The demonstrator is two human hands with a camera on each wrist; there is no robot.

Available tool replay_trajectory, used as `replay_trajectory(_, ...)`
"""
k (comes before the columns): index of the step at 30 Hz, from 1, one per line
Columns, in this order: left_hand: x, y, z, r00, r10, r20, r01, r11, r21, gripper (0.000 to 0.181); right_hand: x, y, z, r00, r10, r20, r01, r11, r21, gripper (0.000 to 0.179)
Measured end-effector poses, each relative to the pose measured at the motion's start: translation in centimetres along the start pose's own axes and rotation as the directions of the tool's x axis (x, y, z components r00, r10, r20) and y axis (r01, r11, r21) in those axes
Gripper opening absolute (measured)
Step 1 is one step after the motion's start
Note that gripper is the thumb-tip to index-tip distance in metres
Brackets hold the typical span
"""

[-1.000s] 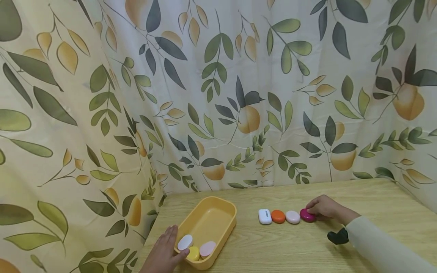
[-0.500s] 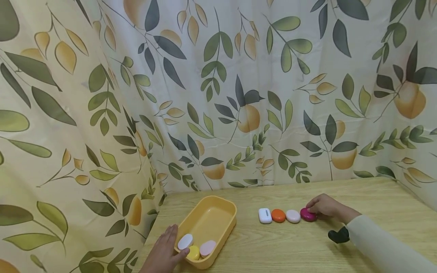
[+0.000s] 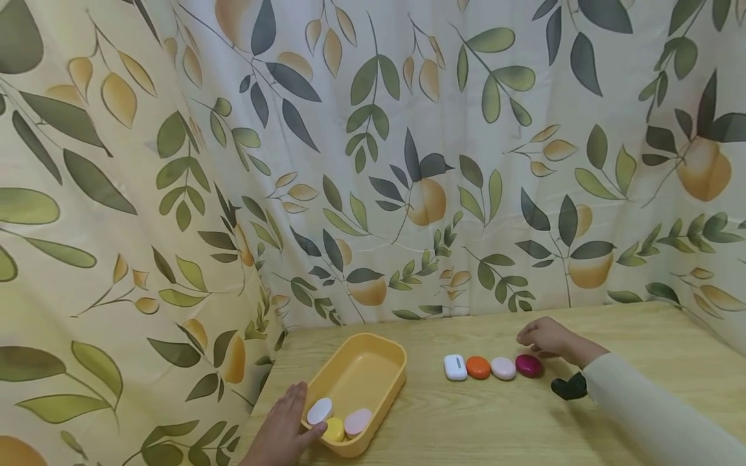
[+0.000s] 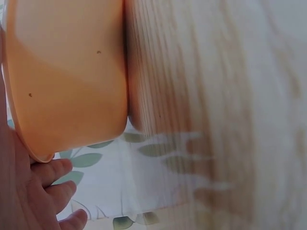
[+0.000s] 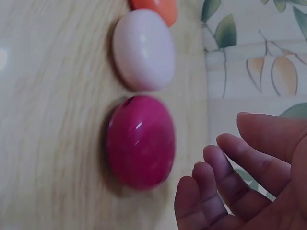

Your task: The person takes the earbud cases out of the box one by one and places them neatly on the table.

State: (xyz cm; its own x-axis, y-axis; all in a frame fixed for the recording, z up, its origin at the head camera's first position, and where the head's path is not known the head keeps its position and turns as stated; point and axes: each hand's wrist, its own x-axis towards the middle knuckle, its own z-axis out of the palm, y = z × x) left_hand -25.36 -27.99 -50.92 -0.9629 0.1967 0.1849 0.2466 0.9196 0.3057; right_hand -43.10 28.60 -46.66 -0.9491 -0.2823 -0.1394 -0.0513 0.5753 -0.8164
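Observation:
A white rounded case [image 3: 455, 367], an orange oval piece [image 3: 478, 367], a pale pink oval piece [image 3: 503, 368] and a glossy magenta oval piece [image 3: 529, 366] stand in a row on the table. My right hand [image 3: 549, 338] hovers just behind the magenta piece, apart from it, with loosely bent fingers and nothing held. My left hand [image 3: 283, 424] grips the near left corner of a yellow box [image 3: 402, 372], thumb over the rim and fingers outside. Inside the box lie a white round piece [image 3: 320, 410], a yellow one [image 3: 334, 430] and a pink one [image 3: 357, 421].
The wood-grain table [image 3: 443, 421] reaches back to a leaf-and-fruit patterned curtain [image 3: 373, 194]. A black object [image 3: 568, 387] sits at my right wrist, below the cream sleeve [image 3: 647, 408].
My right hand has let go of the magenta piece and moved up, away from it. The magenta piece stays at the row's right end. My left hand has kept its place on the box.

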Motion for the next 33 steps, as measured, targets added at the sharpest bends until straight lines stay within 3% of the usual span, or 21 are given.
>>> replay_trajectory(9,-0.3,0.4,0.2,1.0,-0.004,0.014,0.004,1.0,-0.012,0.093,0.2,-2.6,1.7,0.999,-0.033,-0.006,0.034,0.997,0.065,0.031)
replay_trajectory(15,-0.1,0.6,0.3,1.0,0.022,-0.005,-0.022,1.0,0.001,0.091,1.3,-3.8,3.7,0.999,-0.042,0.004,0.042,0.994,0.102,0.029)
replay_trajectory(24,-0.2,0.5,0.1,0.999,0.031,-0.038,-0.031,1.0,0.005,0.09,2.9,-7.4,6.5,0.995,-0.086,0.04,0.08,0.986,0.143,0.027)
replay_trajectory(33,-0.3,0.2,0.1,0.998,0.022,-0.052,-0.022,1.0,0.005,0.09,3.5,-8.9,8.2,0.989,-0.128,0.072,0.112,0.974,0.195,0.025)
